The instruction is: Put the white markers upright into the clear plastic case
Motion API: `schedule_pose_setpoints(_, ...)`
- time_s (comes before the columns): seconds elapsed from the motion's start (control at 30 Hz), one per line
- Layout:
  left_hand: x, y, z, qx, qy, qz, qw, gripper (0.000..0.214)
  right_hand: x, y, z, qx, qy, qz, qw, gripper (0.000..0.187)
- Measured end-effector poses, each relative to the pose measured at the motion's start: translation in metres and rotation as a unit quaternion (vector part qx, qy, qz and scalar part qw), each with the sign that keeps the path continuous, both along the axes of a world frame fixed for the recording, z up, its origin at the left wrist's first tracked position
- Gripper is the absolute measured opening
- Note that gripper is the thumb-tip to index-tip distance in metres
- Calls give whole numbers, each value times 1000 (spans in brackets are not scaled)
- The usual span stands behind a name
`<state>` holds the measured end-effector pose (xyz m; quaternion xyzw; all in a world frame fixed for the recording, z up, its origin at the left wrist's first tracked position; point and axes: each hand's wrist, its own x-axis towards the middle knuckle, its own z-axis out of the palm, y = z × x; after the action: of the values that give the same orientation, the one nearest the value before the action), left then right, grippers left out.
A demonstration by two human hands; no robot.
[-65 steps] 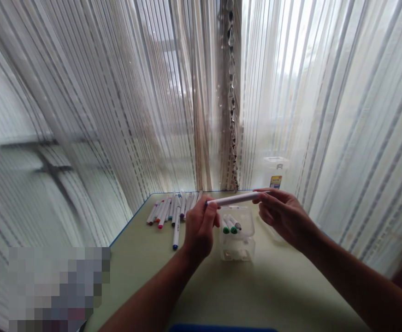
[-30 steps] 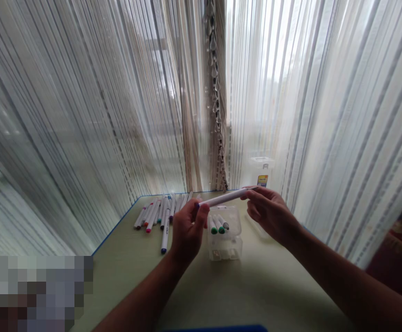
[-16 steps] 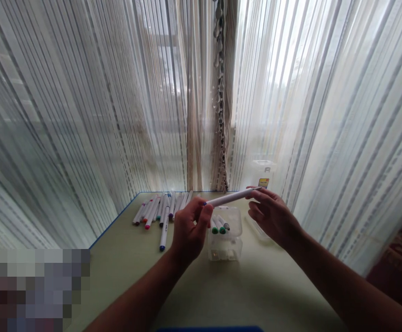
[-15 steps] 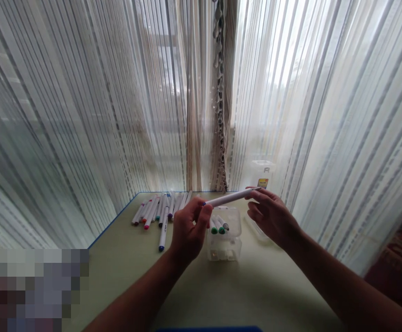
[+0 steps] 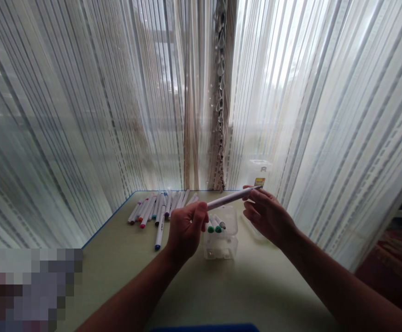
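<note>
A white marker (image 5: 229,198) is held slantwise above the table, its right end higher. My left hand (image 5: 188,229) is closed round its left end, which the fingers hide. At the other end, the fingertips of my right hand (image 5: 269,211) pinch the marker near its pointed-looking tip. Below it stands a clear plastic case (image 5: 221,251) with two green-ended markers (image 5: 218,228) and a grey-ended marker (image 5: 223,225) in it, partly behind my left hand. A dark blue-capped marker (image 5: 160,230) lies left of that hand.
Several white markers (image 5: 149,210) with coloured caps lie in a loose pile at the back left. A clear container (image 5: 260,168) with a yellow label stands behind my right hand. Striped sheer curtains (image 5: 83,115) hang behind the blue-edged table (image 5: 118,267).
The view has shifted slightly. My left fingers now cover the blue left end of the marker, which showed before. The marker stays between both hands.
</note>
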<state>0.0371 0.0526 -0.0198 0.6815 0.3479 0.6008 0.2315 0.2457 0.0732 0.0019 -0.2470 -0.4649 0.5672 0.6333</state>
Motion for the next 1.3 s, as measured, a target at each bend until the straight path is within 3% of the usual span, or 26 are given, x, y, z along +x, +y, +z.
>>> schedule_pose_setpoints(0.13,0,2,-2,4,-6,-6,1000,58,0,0,-1,8,-9,-2,1000,27)
schedule_pose_setpoints(0.33,-1,1,-1,11,21,9,1000,39,1,4,-2,-6,2,-27,1000,27)
schedule_pose_setpoints(0.73,3,-6,2,92,52,31,994,19,0,7,-7,-54,2,-28,998,32)
schedule_pose_setpoints(1.3,3,-4,1,134,43,17,990,16,-4,7,-8,-93,50,-26,994,34)
